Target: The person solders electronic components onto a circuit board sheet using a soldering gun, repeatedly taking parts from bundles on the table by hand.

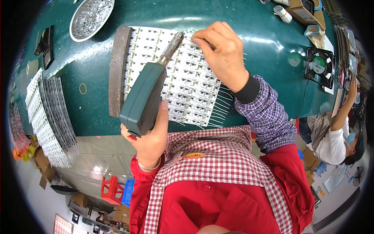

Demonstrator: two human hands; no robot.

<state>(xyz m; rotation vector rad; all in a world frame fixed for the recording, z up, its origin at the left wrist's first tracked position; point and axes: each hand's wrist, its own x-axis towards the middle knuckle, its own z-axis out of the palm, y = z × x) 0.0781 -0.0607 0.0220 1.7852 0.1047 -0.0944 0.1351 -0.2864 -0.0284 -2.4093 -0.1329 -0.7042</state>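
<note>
A green soldering gun [143, 99] is gripped in my left hand [150, 142]. Its solder-crusted tip [178, 37] reaches the far part of a white circuit board panel [150, 50] that lies flat on the table. Rows of small dark components cover the panel, and thin white wires [221, 107] stick out past its right edge. Over the panel's far right corner, my right hand [224, 48] is closed in a pinch on a thin white wire, close beside the tip. The fingertips partly hide that wire's end.
A rusty metal bar [119, 74] lies along the panel's left edge. Further left are a rubber band [83, 89] and more wired panels [48, 117] overhanging the green table. A metal bowl [74, 29] stands far left, a black fan [319, 67] right. Another person [335, 134] is at right.
</note>
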